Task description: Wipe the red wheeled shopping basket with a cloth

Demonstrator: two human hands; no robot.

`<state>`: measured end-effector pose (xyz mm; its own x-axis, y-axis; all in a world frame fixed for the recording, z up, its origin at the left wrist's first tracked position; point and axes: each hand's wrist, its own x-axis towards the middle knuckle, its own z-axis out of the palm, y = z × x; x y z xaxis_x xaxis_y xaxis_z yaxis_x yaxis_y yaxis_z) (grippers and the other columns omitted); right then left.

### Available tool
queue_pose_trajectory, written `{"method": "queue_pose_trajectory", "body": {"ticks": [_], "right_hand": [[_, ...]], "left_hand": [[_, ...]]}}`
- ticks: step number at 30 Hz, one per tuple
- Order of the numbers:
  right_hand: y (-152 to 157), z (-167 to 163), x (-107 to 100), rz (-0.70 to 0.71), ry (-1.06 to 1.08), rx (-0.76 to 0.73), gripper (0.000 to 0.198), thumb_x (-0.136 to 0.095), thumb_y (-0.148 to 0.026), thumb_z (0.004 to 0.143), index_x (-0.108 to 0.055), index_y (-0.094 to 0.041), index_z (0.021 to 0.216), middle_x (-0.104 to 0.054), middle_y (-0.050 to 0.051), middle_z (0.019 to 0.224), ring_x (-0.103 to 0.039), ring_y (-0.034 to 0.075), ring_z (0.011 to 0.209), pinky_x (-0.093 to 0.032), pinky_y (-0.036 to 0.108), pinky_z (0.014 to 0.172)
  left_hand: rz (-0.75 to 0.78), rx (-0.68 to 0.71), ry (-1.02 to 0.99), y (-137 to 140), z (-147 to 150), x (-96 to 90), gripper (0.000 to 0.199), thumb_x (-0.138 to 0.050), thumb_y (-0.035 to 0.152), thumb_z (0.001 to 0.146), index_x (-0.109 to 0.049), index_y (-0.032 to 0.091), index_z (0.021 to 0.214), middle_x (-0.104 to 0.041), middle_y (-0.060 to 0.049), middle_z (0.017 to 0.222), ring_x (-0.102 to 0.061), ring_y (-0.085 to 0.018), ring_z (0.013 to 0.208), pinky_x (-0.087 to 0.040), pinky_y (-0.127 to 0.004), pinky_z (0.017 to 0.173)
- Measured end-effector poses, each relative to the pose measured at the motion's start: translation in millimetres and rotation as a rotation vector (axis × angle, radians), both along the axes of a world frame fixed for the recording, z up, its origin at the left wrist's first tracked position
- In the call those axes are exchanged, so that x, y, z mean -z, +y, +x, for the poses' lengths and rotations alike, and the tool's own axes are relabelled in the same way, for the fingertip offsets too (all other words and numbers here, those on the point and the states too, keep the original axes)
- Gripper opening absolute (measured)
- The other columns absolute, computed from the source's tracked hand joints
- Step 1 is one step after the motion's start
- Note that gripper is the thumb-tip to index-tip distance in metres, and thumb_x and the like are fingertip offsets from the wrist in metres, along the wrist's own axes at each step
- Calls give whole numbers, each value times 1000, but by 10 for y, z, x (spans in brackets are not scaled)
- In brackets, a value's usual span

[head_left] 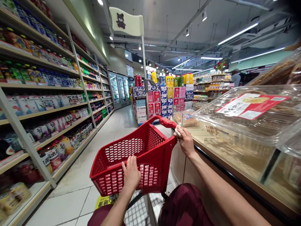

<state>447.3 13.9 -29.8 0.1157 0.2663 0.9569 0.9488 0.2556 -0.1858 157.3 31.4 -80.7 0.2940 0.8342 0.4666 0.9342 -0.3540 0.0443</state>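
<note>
Right hand [185, 140], white wad [178, 130], partly hidden

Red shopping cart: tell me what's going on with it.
A person's right hand holds a white cloth at one end of the handle of a red shopping cart; the left hand rests on its near side. The cart stands in an aisle between stocked shelves and a counter bearing packaged food.

I've got left hand [131, 175] on red cart [154, 155] side, right hand [187, 143] holding white cloth [179, 130] at handle [168, 122].
</note>
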Motion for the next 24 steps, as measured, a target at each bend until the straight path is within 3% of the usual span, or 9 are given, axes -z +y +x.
{"method": "queue_pose_trajectory", "body": {"ticks": [5, 10, 13, 16, 18, 20, 24], "right_hand": [[-70, -310, 159, -35, -222, -136, 26, -45, -18, 85, -62, -24, 105, -59, 8, 106, -51, 20, 103, -43, 38, 90], [4, -84, 9, 34, -5, 13, 27, -48, -21, 84, -60, -19, 108, -54, 13, 115, -47, 25, 111, -40, 48, 92], [-74, -68, 339, -2, -33, -87, 30, -41, -15, 86, -58, -21, 110, -49, 11, 125, -40, 23, 120, -38, 47, 97], [-258, -329, 876, -81, -144, -220, 36, -37, -11, 87, -54, -25, 116, -53, 7, 122, -41, 20, 121, -43, 42, 94], [-341, -449, 1040, -172, -203, -270, 39, -37, -11, 88, -49, -27, 122, -56, 6, 118, -45, 18, 117, -45, 38, 92], [-342, -435, 957, -144, -139, -237, 39, -39, -13, 87, -47, -27, 123, -55, 6, 119, -47, 18, 115, -44, 39, 94], [-223, -297, 631, 48, 52, -52, 34, -42, -14, 85, -56, -26, 114, -51, 9, 117, -45, 22, 113, -40, 46, 94]], "left_hand": [[7, -4, -5, 10, 2, 13, 64, -38, 6, 63, -36, 10, 127, -41, -12, 133, -31, -23, 126, -15, -52, 106], [24, 2, 13, 27, -3, 30, 64, -39, 7, 63, -36, 10, 127, -42, -12, 133, -31, -23, 126, -15, -52, 106], [27, -13, 5, 24, 12, 25, 63, -40, 8, 64, -37, 10, 126, -42, -13, 132, -31, -24, 125, -15, -53, 106], [12, -11, 5, 8, 8, 9, 63, -41, 8, 64, -37, 11, 126, -42, -13, 132, -31, -24, 125, -15, -52, 106], [5, 2, 7, -5, 1, 0, 64, -40, 7, 64, -36, 11, 127, -42, -12, 133, -31, -23, 126, -16, -51, 106], [7, 10, 5, -17, 2, -8, 64, -40, 8, 64, -36, 11, 127, -41, -12, 133, -31, -23, 126, -15, -51, 106], [14, 0, -9, -30, 13, -13, 63, -39, 8, 65, -36, 9, 127, -41, -13, 134, -30, -24, 126, -14, -52, 106]]}}
